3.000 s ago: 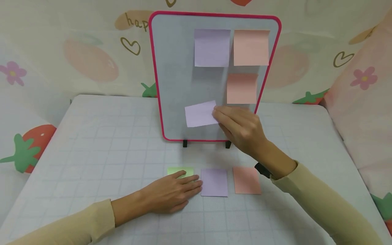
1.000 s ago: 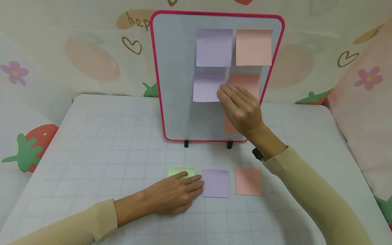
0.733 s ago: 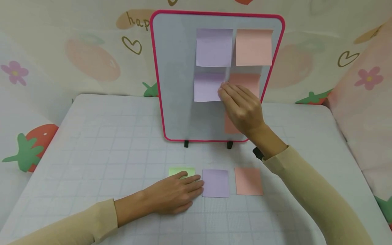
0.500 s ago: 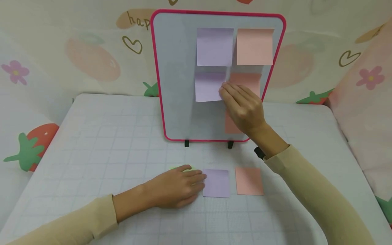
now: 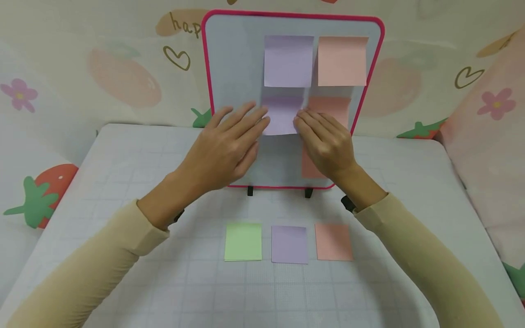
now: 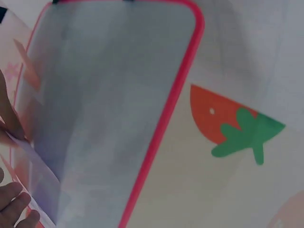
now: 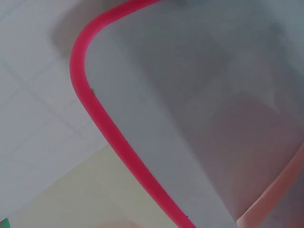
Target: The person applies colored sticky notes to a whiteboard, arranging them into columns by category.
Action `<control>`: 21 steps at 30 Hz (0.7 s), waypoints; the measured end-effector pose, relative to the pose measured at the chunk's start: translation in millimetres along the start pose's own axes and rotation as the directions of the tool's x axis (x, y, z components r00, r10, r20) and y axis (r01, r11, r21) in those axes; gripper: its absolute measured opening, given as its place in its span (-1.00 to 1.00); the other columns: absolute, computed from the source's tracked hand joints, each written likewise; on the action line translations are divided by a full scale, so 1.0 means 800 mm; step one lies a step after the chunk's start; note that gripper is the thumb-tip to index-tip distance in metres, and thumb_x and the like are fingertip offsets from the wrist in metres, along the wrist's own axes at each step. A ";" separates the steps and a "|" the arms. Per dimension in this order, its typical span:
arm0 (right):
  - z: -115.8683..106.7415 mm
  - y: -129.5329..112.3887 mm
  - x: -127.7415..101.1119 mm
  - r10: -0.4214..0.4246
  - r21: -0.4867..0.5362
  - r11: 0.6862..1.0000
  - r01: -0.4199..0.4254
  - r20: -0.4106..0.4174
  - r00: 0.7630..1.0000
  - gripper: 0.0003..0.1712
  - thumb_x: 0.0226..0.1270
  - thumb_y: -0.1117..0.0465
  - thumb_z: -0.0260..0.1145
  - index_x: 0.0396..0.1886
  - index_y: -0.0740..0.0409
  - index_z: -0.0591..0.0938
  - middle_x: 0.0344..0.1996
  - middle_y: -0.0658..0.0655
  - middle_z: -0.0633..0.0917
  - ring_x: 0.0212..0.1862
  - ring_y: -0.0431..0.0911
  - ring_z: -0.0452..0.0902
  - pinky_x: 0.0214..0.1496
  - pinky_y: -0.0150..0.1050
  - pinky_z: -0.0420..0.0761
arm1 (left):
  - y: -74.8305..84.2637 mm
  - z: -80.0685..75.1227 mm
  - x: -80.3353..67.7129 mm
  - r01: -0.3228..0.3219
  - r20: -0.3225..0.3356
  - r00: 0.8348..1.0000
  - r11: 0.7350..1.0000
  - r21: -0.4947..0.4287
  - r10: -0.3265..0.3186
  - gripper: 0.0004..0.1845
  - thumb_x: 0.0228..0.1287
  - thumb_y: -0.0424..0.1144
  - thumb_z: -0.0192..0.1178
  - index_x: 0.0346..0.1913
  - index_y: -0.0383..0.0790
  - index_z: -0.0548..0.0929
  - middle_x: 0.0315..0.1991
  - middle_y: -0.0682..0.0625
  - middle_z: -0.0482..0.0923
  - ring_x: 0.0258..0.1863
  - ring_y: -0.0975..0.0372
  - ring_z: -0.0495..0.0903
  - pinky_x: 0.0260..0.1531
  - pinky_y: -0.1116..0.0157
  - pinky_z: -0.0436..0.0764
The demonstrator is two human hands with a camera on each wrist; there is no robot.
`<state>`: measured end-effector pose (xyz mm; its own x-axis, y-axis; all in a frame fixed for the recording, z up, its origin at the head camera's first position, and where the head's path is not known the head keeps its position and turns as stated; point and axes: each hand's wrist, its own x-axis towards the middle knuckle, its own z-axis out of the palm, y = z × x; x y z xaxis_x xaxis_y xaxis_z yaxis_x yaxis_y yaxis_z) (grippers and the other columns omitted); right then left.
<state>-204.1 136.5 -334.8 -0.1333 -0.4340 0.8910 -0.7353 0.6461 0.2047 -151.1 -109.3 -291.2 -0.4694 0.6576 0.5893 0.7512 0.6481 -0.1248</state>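
Note:
A purple sticky note point(image 5: 283, 117) sits in the second row of a pink-framed whiteboard point(image 5: 234, 54). My right hand point(image 5: 326, 143) pinches its right edge between thumb and fingertips. On the other side, my left hand point(image 5: 225, 148) is raised with its fingers spread, fingertips at the note's left edge; whether they touch it I cannot tell. Above hang another purple note point(image 5: 288, 61) and a pink note point(image 5: 342, 61). Behind my right hand, a second pink note point(image 5: 330, 107) and a lower pink one point(image 5: 310, 166) are partly hidden. The left wrist view shows the pinched note's lower edge lifting off the board.
On the white gridded table point(image 5: 123, 182) lie a green pad point(image 5: 243, 242), a purple pad point(image 5: 289, 245) and a pink pad point(image 5: 333, 242) in a row. The board stands on small black feet point(image 5: 308, 193). A strawberry-printed cloth point(image 5: 123, 82) rises behind.
My right hand brought the purple note up to the second row and stays there. My left hand has left the green pad and risen to the note's left side, uncovering the pad.

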 end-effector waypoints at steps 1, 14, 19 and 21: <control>0.000 0.000 0.000 0.001 -0.001 1.000 -0.001 0.002 1.000 -0.88 0.24 0.43 0.40 -0.22 0.33 0.74 -0.18 0.22 0.78 -0.13 0.10 0.75 0.03 -0.05 0.67 | -0.004 0.000 0.004 0.008 0.013 1.000 1.000 0.022 -0.008 -0.53 0.45 -0.22 -0.02 0.33 -0.32 0.52 0.35 -0.14 0.46 0.40 0.03 0.34 0.34 -0.05 0.31; 0.001 0.003 -0.001 -0.010 0.007 1.000 0.010 0.019 1.000 -0.92 0.29 0.42 0.37 -0.24 0.34 0.72 -0.18 0.22 0.78 -0.12 0.10 0.74 0.04 -0.06 0.66 | -0.026 0.021 0.015 0.069 0.115 0.990 0.994 0.084 -0.078 -0.47 0.49 -0.11 -0.06 0.40 -0.28 0.44 0.41 -0.12 0.37 0.49 0.06 0.19 0.41 -0.08 0.15; 0.002 0.003 -0.001 -0.014 0.000 1.000 0.014 0.018 1.000 -0.92 0.28 0.43 0.37 -0.24 0.34 0.72 -0.19 0.22 0.79 -0.12 0.09 0.74 0.04 -0.06 0.66 | -0.030 0.022 0.016 0.071 0.143 0.986 0.991 0.117 -0.087 -0.46 0.51 -0.09 -0.11 0.42 -0.27 0.41 0.43 -0.12 0.35 0.50 0.06 0.16 0.42 -0.11 0.11; 0.001 0.003 0.000 -0.015 0.002 1.000 0.015 0.023 1.000 -0.90 0.26 0.43 0.39 -0.23 0.34 0.72 -0.17 0.22 0.78 -0.10 0.09 0.74 0.05 -0.06 0.66 | -0.031 0.022 0.016 0.067 0.148 0.985 0.989 0.129 -0.086 -0.45 0.50 -0.09 -0.11 0.42 -0.27 0.41 0.43 -0.12 0.35 0.51 0.06 0.16 0.42 -0.11 0.11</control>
<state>-206.5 137.4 -334.8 -0.1376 -0.4582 0.8781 -0.7386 0.6382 0.2173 -183.4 -110.3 -294.6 -0.5955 0.6491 0.4734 0.6520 0.7347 -0.1874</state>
